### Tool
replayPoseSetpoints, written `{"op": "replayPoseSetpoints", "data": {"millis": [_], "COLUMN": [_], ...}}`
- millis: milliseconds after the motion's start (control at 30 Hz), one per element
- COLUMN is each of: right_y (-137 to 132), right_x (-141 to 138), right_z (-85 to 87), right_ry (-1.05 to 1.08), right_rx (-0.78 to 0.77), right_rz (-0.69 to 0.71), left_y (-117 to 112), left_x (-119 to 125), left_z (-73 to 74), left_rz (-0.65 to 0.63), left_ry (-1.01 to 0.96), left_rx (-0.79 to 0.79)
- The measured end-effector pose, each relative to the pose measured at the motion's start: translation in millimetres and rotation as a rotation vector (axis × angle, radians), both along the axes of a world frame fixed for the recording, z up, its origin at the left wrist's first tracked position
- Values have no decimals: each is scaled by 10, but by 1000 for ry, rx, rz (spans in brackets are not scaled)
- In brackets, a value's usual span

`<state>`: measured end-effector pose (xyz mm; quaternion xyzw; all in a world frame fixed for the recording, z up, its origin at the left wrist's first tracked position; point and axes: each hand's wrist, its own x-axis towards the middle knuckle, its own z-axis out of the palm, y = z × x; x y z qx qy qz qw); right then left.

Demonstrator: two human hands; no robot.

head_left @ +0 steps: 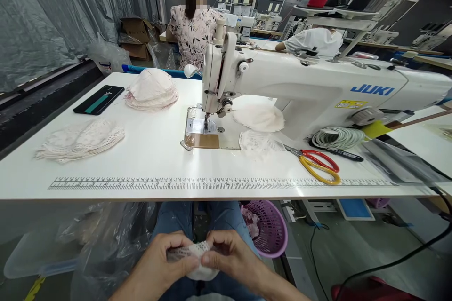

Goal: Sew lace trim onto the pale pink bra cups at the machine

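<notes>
Below the table's front edge, over my lap, both my hands pinch a small white lace piece (198,257). My left hand (165,259) grips its left side with fingers curled. My right hand (229,254) pinches its right side between thumb and fingers. A white JUKI sewing machine (303,85) stands on the white table (155,150), its needle and plate (204,127) at the middle. Stacks of white lace pieces lie at the left (80,139), at the back (151,90) and beside the needle (259,118).
Red and yellow scissors (319,163) lie right of the plate, next to a coiled white cord (337,137). A dark phone (99,99) lies at the back left. A purple basket (270,228) sits under the table. Plastic bags (106,244) hang left of my legs. Two people sit behind.
</notes>
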<state>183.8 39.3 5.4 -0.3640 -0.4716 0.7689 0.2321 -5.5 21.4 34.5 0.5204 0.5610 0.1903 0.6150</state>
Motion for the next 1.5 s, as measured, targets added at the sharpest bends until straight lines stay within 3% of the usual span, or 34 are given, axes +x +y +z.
{"op": "replayPoseSetpoints", "data": {"millis": [300,633,1333,1500], "right_y": [2,-10,38,50], "right_x": [8,5,-7,-11], "right_z": [107,62,60,71], "right_ry": [-151,-168,-212,-149], "right_rx": [455,688,424,317], "right_rz": [-51,-85,-89,-90], "left_y": [-18,-43,-4,19], "left_x": [27,17,8,1], "left_z": [-22,-188,-183,-85], "left_rz": [69,178,119,63], "left_ry": [3,-155,-127,-159], "left_rx": [27,-98,-64,-130]}}
